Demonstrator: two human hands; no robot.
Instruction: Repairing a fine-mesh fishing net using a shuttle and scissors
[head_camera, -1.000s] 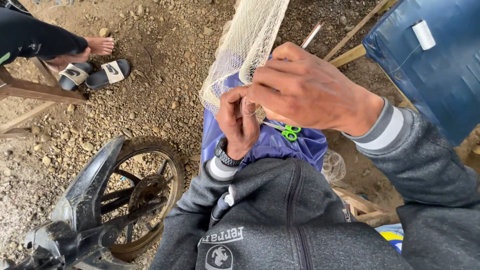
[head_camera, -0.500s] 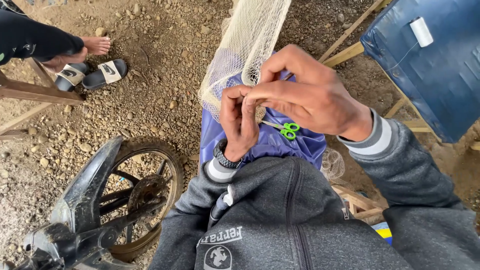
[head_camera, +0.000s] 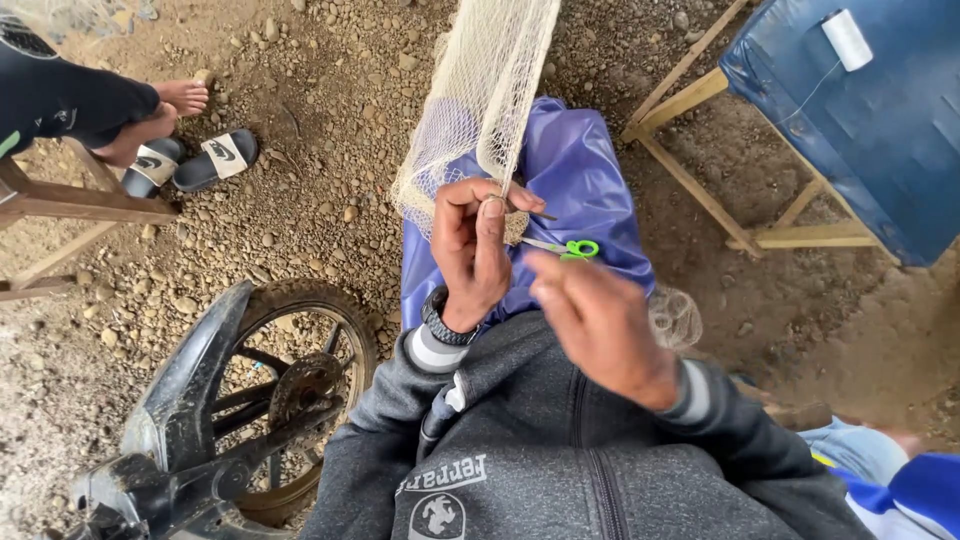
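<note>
Cream-coloured netting (head_camera: 480, 110) hangs down from the top of the view onto a purple sheet (head_camera: 580, 180) spread over the person's lap. The left hand (head_camera: 475, 250) is raised with its thumb and fingers pinched around the lower edge of the net, bunching a bit of mesh between the fingertips; a thin dark sliver, perhaps a needle or a stray thread, pokes out to the right of that pinch, too small to tell which. The right hand (head_camera: 600, 320) is blurred with movement, lower and nearer the body, fingers loosely curled; whether it grips anything I cannot tell. Just beyond it, small scissors with bright green handles (head_camera: 565, 247) lie on the purple sheet, close to the net's edge and apart from both hands as far as the blur allows.

Judging by this, the work on the net is in the middle: one spot at the hem is held, the rest of the mesh hangs untouched above, and the scissors sit unused for the moment. How much of the net is already finished cannot be read from here.

Off to the right, a spool of white thread (head_camera: 847, 38) rests on a blue-covered table (head_camera: 880, 150). A motorcycle wheel (head_camera: 290, 400) stands at lower left on gravel, and another person's bare foot (head_camera: 175, 100) and sandals (head_camera: 195, 165) show at upper left.
</note>
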